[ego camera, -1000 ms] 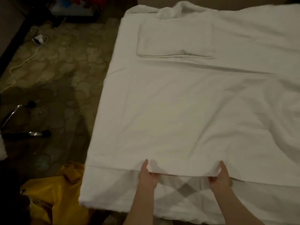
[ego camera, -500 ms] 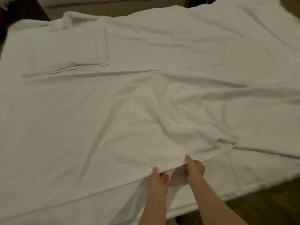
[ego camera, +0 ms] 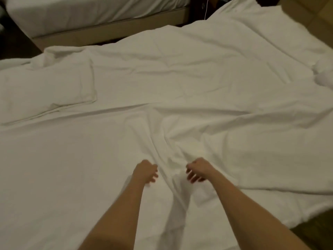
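White sheet (ego camera: 225, 91) lies spread over the whole bed in front of me, rumpled, reaching from the near edge up to the far side. A bunched ridge of folds (ego camera: 167, 148) rises in its middle and runs down towards me, passing between my two hands. My left hand (ego camera: 145, 170) hangs just left of that ridge and my right hand (ego camera: 197, 170) just right of it, the two near each other with only the gathered cloth between them. Both have loosely curled fingers that grip nothing; the left fingers (ego camera: 153, 177) point towards the ridge, and the right fingers (ego camera: 191, 177) droop down at it. Whether the fingertips touch the fabric I cannot tell. My bare forearms come in from the bottom of the view. On my right the top layer ends in a long edge (ego camera: 270, 189), with more white cloth showing below it. Further out, on my left, a folded white cloth (ego camera: 45, 91) lies flat on the sheet. Beyond the far side stands a second bed (ego camera: 90, 13) with a tan base (ego camera: 108, 33), and a thin white cable (ego camera: 206, 9) hangs in the dark gap beside it. Brown floor (ego camera: 310, 231) shows at the lower right corner.
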`<state>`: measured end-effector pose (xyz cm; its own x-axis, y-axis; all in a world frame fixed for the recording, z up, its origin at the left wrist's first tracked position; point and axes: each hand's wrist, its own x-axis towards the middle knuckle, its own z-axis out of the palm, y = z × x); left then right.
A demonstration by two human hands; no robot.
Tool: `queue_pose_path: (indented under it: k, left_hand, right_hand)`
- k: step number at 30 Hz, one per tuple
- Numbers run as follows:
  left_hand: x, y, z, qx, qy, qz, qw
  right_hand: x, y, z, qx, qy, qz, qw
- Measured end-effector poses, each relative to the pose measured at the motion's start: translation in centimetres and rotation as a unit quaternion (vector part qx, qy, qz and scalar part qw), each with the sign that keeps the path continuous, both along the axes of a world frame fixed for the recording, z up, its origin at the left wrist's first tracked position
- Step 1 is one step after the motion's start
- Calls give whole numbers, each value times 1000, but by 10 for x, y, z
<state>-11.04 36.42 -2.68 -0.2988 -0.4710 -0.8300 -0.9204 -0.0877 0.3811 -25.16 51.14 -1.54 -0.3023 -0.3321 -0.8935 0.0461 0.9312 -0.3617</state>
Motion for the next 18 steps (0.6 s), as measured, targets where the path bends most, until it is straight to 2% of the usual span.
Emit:
queue_pose_path:
  k: [3,6,14,18]
  left_hand:
    - [-57,-40,4,-106,82,-49,990]
    - [-98,-58,16,-182,113,-85,973]
    - [-171,-69,-9,-263,98,-173,944]
    - [-212,-71,-26,-307,81,-213,924]
  right_hand:
    - [-62,-38,9,-74,196,20,978]
    - [-112,-65,11,-113,293,-3,949]
    - [-199,-107,-16,-152,368,44,916]
    - [-248,-118,-46,-135,341,115,923]
